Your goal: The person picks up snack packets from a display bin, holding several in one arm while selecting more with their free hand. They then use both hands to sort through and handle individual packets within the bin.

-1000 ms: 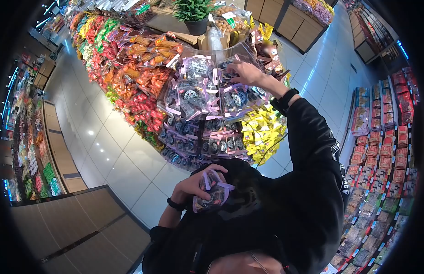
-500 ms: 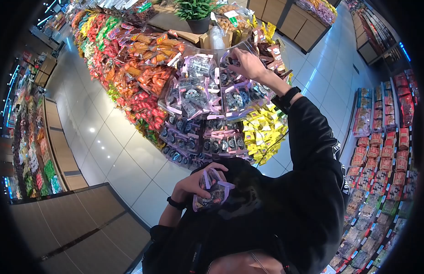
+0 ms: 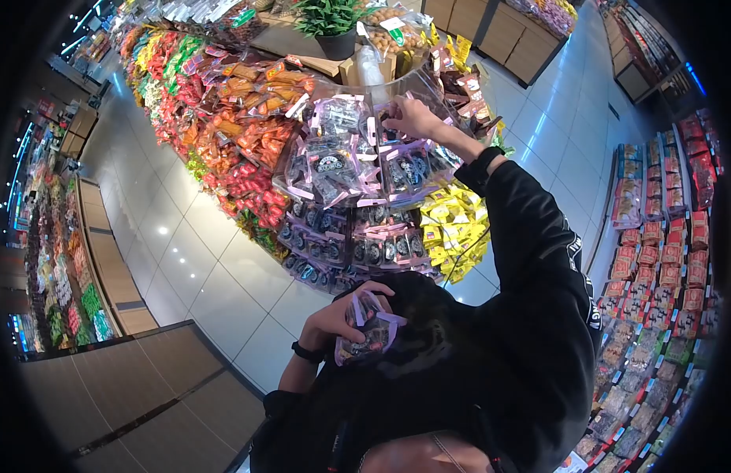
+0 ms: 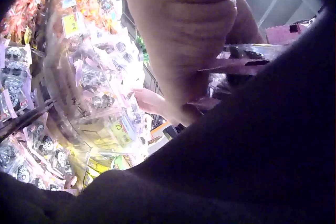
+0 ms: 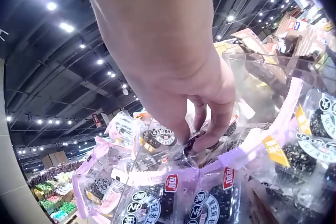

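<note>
My left hand (image 3: pixel 334 321) grips several clear snack packets (image 3: pixel 377 335) with purple edges and dark contents, close to the black jacket. In the left wrist view that hand's palm hides most of them. The right hand (image 3: pixel 418 120) reaches into the right-hand section of a clear bin of similar packets (image 3: pixel 412 169). Seen from the right wrist, its thumb and curled fingers (image 5: pixel 210 137) point down and pinch a dark snack packet (image 5: pixel 189 153) among the others. Packets in front show black blocks and round white print (image 5: pixel 152 208).
Yellow packets (image 3: pixel 456 229) fill the bin's lower right, and red and orange packets (image 3: pixel 251 118) lie to the left. A potted plant (image 3: pixel 334 39) stands behind. At the lower left is a brown cabinet top (image 3: pixel 137 394); stocked shelves (image 3: pixel 657 276) line the right.
The right hand rose slightly over the bin with its fingers drawn in, then moved a little left and down among the packets. The left hand keeps its hold near the jacket.
</note>
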`<state>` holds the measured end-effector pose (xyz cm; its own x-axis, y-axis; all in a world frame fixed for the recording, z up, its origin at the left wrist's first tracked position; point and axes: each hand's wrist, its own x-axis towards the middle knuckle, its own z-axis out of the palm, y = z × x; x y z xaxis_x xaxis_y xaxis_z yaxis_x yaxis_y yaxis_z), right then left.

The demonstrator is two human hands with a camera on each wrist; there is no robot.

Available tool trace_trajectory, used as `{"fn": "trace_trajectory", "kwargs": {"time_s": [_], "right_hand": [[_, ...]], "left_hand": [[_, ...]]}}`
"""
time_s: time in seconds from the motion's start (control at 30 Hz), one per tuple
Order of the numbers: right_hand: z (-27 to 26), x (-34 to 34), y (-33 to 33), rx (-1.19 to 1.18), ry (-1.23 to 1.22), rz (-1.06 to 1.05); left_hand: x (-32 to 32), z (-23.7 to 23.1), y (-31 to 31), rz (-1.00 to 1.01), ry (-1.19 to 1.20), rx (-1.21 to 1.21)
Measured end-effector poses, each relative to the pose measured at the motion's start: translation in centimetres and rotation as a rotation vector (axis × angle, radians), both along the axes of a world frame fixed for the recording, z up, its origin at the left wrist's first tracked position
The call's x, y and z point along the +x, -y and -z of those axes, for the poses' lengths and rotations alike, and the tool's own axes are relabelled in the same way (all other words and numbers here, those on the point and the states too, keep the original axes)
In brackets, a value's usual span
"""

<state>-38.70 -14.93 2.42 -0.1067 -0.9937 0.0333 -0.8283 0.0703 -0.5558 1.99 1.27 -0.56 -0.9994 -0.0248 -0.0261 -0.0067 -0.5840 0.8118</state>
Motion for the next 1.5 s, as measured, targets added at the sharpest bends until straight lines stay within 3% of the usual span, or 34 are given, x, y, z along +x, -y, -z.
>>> {"fn": "trace_trajectory", "kwargs": {"time_s": [0.07,0.23,0.3,0.4,0.43,0.47,0.5,0.53,0.57,0.6,0.67,0.73,0.8,0.9,0.93,1.0,1.07,1.13,1.2,1.3,1.37,1.5], "right_hand": [[1.5,-0.4,0.4,-0.046,-0.014,-0.013],[-1.0,0.1,-1.7,-0.051,-0.061,0.034],[-2.8,0.4,-4.3,-0.236,0.07,0.067],[-6.1,4.1,-11.6,-0.156,0.283,0.001],[-5.8,5.1,-14.0,-0.024,0.32,-0.063],[-5.1,6.9,-16.6,-0.058,0.49,-0.148],[-6.7,8.5,-19.2,0.18,0.521,-0.224],[-7.4,10.4,-21.6,0.361,0.799,-0.165],[-7.5,11.9,-23.2,0.395,0.871,-0.218],[-6.5,13.2,-24.6,0.381,0.948,-0.255],[-5.3,15.7,-26.6,0.186,0.868,-0.216],[-2.4,16.5,-26.3,-0.102,0.801,-0.116],[-4.1,15.0,-25.7,0.12,0.954,0.051],[-5.1,12.2,-24.3,0.099,1.053,-0.028],[-5.0,11.1,-23.7,0.024,1.034,-0.072],[-6.7,9.3,-22.1,-0.092,0.922,-0.097],[-8.0,6.3,-19.5,0.006,0.844,0.094],[-6.6,2.4,-15.0,-0.234,0.534,0.096],[-7.8,-0.2,-10.8,-0.066,0.343,0.161],[-4.1,-2.5,-5.6,-0.181,-0.043,0.188],[-2.4,-3.2,-3.4,-0.129,-0.095,0.172],[-0.4,-5.0,-1.3,-0.004,-0.003,0.033]], "left_hand": [[-0.1,0.0,0.0,0.003,-0.003,-0.002],[0.0,0.1,0.2,-0.005,-0.004,-0.011],[0.4,0.5,0.4,-0.022,-0.052,0.014],[0.8,1.5,0.2,-0.136,-0.057,0.047],[0.7,1.9,0.3,-0.167,-0.105,0.05],[0.4,1.5,0.3,-0.168,-0.108,0.053],[0.0,0.6,0.1,-0.292,-0.017,0.133],[-0.4,-0.3,-0.1,-0.415,0.078,0.216],[-1.5,-0.9,0.0,-0.534,0.101,0.197],[-2.7,-2.8,-0.1,-0.641,0.187,0.236],[-5.0,0.0,0.2,-0.843,0.241,-0.054],[-7.9,-1.8,-0.5,-1.039,0.236,-0.306],[-10.0,-3.0,-0.9,-1.129,0.242,-0.484],[-11.9,-4.1,0.2,-1.136,0.197,-0.144],[-11.9,-4.1,0.6,-1.125,0.227,-0.179],[-12.1,-4.4,0.9,-1.1,0.187,-0.025],[-11.9,-4.5,1.0,-1.125,0.186,-0.016],[-11.7,-4.5,0.9,-1.142,0.189,-0.004],[-10.9,-4.2,0.5,-1.038,0.21,0.027],[-10.2,-3.5,-0.1,-1.026,0.176,-0.131],[-9.4,-3.2,-0.3,-1.013,0.12,-0.269],[-7.7,-2.7,-0.9,-0.973,0.171,-0.284]]}}
